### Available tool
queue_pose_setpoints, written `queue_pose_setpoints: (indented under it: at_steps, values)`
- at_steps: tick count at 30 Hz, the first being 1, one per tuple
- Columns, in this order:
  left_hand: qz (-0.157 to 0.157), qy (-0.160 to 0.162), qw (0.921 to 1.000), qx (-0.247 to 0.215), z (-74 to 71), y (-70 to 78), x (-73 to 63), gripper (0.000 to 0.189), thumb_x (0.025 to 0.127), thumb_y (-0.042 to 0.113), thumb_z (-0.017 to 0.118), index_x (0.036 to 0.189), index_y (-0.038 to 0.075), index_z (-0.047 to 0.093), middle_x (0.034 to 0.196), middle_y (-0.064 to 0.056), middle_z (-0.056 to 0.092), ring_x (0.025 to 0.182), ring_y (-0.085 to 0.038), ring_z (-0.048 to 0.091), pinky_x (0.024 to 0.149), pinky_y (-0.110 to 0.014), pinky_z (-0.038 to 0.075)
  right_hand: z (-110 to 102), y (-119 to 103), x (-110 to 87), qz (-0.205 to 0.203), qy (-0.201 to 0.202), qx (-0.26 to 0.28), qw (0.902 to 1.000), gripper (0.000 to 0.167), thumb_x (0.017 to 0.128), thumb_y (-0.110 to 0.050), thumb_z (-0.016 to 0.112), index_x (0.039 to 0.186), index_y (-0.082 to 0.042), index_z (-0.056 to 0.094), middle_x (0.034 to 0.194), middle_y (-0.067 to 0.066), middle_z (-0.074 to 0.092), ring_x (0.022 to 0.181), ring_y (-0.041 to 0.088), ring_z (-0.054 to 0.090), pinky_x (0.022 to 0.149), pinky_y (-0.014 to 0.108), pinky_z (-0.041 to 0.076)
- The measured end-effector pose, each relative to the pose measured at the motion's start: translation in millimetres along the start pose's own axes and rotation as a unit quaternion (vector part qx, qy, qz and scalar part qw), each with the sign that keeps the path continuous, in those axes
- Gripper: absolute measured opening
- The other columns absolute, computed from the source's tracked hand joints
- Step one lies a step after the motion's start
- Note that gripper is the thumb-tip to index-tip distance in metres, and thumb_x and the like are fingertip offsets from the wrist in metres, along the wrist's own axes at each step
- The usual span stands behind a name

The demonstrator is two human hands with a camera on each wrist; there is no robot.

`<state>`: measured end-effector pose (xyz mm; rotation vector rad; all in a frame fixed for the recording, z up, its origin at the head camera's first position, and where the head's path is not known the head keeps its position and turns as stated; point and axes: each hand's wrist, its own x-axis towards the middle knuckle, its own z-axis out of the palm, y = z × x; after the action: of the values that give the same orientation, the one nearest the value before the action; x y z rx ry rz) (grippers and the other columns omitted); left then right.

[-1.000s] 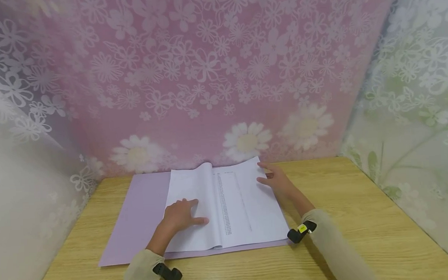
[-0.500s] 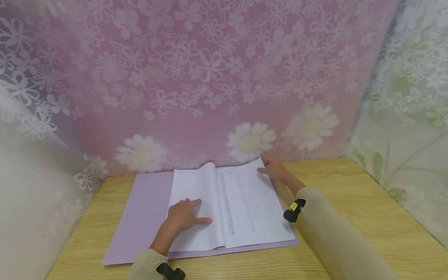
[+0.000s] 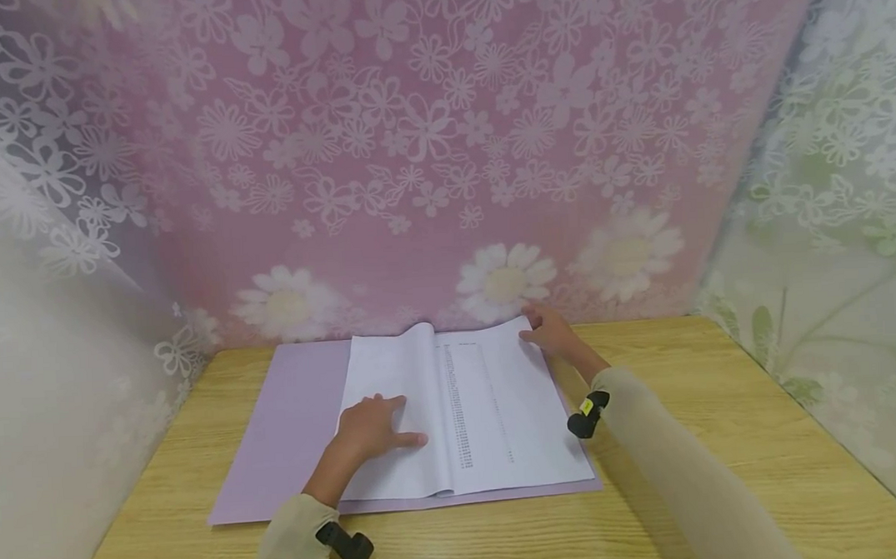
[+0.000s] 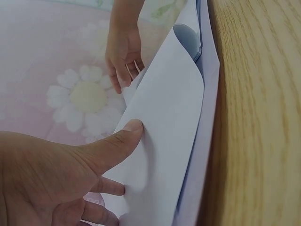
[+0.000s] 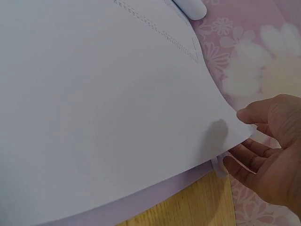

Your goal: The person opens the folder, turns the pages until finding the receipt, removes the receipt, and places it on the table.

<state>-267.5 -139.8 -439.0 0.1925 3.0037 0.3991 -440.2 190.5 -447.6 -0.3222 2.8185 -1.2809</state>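
Note:
A lilac folder [image 3: 303, 402] lies spread out, with white printed sheets in it. My left hand [image 3: 368, 426] rests on the left-hand page [image 3: 369, 366], its thumb stretched toward the fold; in the left wrist view the thumb [image 4: 120, 141] touches the paper's surface. At the far right corner of the right-hand page [image 3: 514, 410], my right hand [image 3: 551, 333] pinches the raised paper. The right wrist view has the thumb [image 5: 256, 113] at the upper side of that corner, while the other fingers [image 5: 249, 157] are partly hidden beneath it. Small lines of text run down the right-hand page.
The wooden table [image 3: 671, 403] carries the folder near its back edge. A pink flowered backdrop [image 3: 384, 190] stands right behind it, with a pale sheet [image 3: 852, 237] on the right and another pale covering [image 3: 53, 355] on the left.
My right hand has moved slightly toward the page's far corner, and its fingers have closed on the paper there. The left hand keeps its place on the left-hand page.

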Motion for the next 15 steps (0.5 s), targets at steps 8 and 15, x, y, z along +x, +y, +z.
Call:
queue_pose_setpoints:
  at_steps: [8, 15]
  values:
    - [0.002, 0.0, 1.0, 0.001, -1.3, 1.0, -2.0, 0.078, 0.082, 0.058, 0.078, 0.142, 0.01, 0.061, 0.143, -0.028, 0.058, 0.133, -0.044, 0.056, 0.098, -0.057, 0.051, -0.3, -1.3, -1.3, -0.018, -0.008, 0.009, 0.9998, 0.04, 0.096, -0.007, 0.067, 0.133, 0.006, 0.059, 0.139, 0.03, 0.056, 0.131, 0.049, 0.053, 0.101, 0.057, 0.053]
    - [0.001, -0.002, 1.0, 0.002, -1.4, 1.1, -1.6, 0.078, 0.082, 0.058, 0.078, 0.142, 0.011, 0.061, 0.144, -0.028, 0.057, 0.134, -0.044, 0.055, 0.099, -0.057, 0.051, 2.7, 2.8, -0.7, -0.062, -0.011, 0.024, 0.9978, 0.04, 0.094, -0.002, 0.068, 0.131, 0.012, 0.059, 0.137, 0.032, 0.058, 0.13, 0.051, 0.053, 0.112, 0.059, 0.043]
